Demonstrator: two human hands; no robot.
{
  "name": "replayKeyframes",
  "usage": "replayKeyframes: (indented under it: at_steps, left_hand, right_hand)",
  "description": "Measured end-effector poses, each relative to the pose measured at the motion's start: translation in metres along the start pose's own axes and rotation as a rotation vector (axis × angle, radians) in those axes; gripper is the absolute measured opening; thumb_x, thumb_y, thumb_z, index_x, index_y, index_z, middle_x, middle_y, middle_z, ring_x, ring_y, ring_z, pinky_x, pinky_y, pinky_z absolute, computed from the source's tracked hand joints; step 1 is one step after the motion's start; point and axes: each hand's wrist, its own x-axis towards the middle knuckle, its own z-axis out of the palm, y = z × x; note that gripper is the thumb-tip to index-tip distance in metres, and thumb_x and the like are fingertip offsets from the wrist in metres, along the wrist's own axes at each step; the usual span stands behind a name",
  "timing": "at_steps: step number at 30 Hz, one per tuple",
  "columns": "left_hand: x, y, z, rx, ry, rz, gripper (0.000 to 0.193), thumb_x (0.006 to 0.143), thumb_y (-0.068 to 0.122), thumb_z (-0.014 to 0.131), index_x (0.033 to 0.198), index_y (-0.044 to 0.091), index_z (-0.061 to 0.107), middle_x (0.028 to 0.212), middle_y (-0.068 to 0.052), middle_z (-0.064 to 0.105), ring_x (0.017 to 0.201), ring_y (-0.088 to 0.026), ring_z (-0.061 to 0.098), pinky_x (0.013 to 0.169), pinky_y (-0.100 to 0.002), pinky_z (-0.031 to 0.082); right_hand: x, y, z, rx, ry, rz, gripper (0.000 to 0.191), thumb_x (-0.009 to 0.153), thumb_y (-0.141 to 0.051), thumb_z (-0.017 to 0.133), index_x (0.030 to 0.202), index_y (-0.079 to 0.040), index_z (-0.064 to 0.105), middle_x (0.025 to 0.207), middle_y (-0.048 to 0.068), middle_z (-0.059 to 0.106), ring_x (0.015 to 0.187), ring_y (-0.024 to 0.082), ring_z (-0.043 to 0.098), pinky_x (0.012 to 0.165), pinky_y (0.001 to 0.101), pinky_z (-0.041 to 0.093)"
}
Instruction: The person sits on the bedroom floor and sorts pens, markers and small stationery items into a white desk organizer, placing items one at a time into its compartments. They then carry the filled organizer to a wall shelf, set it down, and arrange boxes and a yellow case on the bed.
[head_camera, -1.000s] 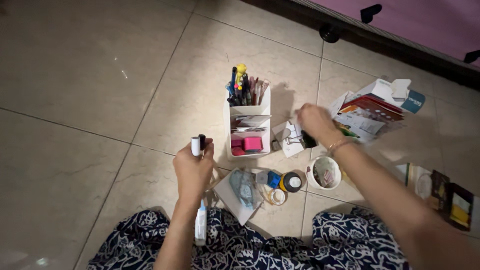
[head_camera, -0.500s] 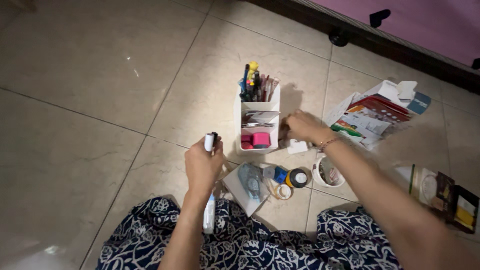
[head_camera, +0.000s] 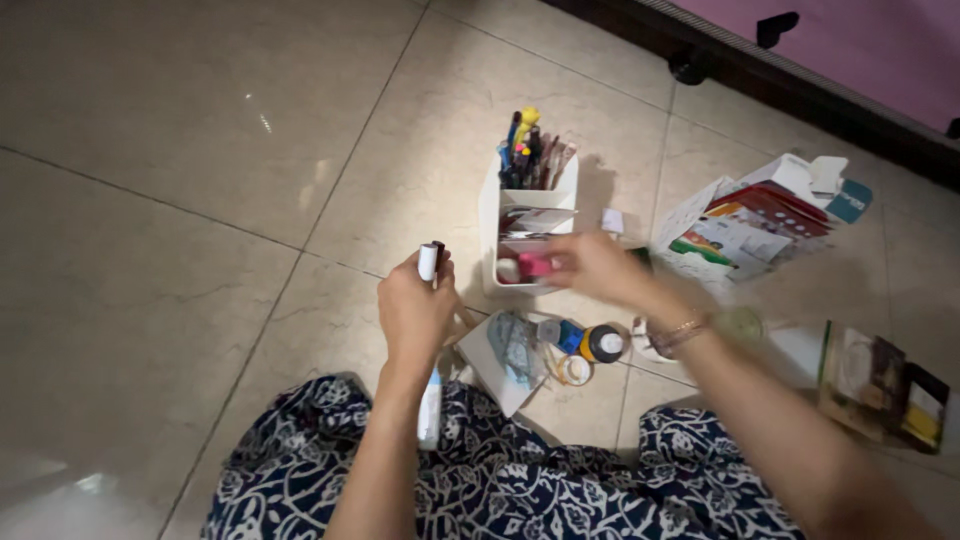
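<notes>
Head view, left hand (head_camera: 412, 312) fisted round a small white tube (head_camera: 428, 262) held upright over the floor tiles (head_camera: 200, 200), right hand (head_camera: 592, 268) (blurry, grip can't tell) at the front of the white desk organizer (head_camera: 490, 215), pens (head_camera: 528, 150) on top, tape rolls (head_camera: 590, 350) nearby

A beige tiled floor (head_camera: 200, 150) fills the scene, crossed by thin dark grout lines. At far right, a stack of colourful paper packets and a white box (head_camera: 760, 225) lies open on the tiles. At the right edge, near, sits a small dark booklet (head_camera: 885, 385). Along the far edge runs a dark furniture base (head_camera: 800, 85) below a pink surface (head_camera: 860, 40). In the near foreground, blue-and-white patterned fabric (head_camera: 520, 480) spreads across the floor.
</notes>
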Motion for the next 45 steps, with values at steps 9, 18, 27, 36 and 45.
replayKeyframes:
  at_steps: [9, 18, 27, 36, 45]
  left_hand:
    - [-0.012, 0.003, 0.015, 0.275, -0.157, 0.04, 0.023, 0.079, 0.024, 0.075, 0.094, 0.007, 0.078, 0.116, -0.026, 0.067, 0.088, -0.044, 0.071, 0.077, -0.052, 0.057]
    - [-0.014, -0.016, 0.019, 0.461, -0.429, -0.203, 0.045, 0.082, 0.029, 0.073, 0.117, 0.001, 0.072, 0.116, -0.025, 0.073, 0.103, -0.039, 0.071, 0.088, -0.05, 0.057]
    - [-0.025, -0.028, 0.033, 0.493, -0.473, -0.111, 0.044, 0.084, 0.028, 0.073, 0.121, 0.003, 0.073, 0.124, -0.026, 0.071, 0.102, -0.04, 0.072, 0.086, -0.05, 0.058]
    - [-0.012, -0.013, 0.004, 0.347, -0.212, -0.209, 0.029, 0.08, 0.029, 0.075, 0.098, 0.005, 0.077, 0.098, -0.024, 0.074, 0.094, -0.04, 0.072, 0.084, -0.05, 0.057]
    - [-0.034, -0.031, 0.032, 0.336, -0.272, -0.064, 0.05, 0.076, 0.024, 0.077, 0.12, 0.003, 0.068, 0.135, -0.03, 0.051, 0.092, -0.04, 0.072, 0.077, -0.051, 0.058]
  right_hand:
    - [0.01, 0.072, 0.042, -0.282, 0.023, 0.304, 0.024, 0.078, -0.017, 0.083, 0.096, -0.002, 0.078, 0.087, 0.021, 0.076, 0.079, 0.032, 0.073, 0.075, 0.0409, 0.058]
    - [-0.005, 0.029, -0.012, 0.211, 0.085, 0.418, 0.038, 0.075, -0.032, 0.086, 0.095, -0.002, 0.076, 0.085, 0.01, 0.079, 0.076, 0.015, 0.077, 0.07, 0.0302, 0.061]
    - [-0.041, 0.0, 0.058, -0.407, 0.071, -0.098, 0.057, 0.058, -0.028, 0.093, 0.107, -0.005, 0.075, 0.095, 0.019, 0.075, 0.088, 0.037, 0.071, 0.075, 0.0467, 0.057]
    - [-0.024, -0.03, 0.01, -0.168, 0.176, 0.304, 0.046, 0.079, -0.035, 0.082, 0.116, -0.01, 0.07, 0.085, 0.011, 0.078, 0.077, 0.022, 0.077, 0.072, 0.0365, 0.06]
    - [-0.02, -0.028, 0.042, -0.616, -0.024, 0.222, 0.025, 0.093, -0.039, 0.074, 0.106, -0.019, 0.077, 0.089, 0.01, 0.076, 0.084, 0.029, 0.074, 0.075, 0.0432, 0.059]
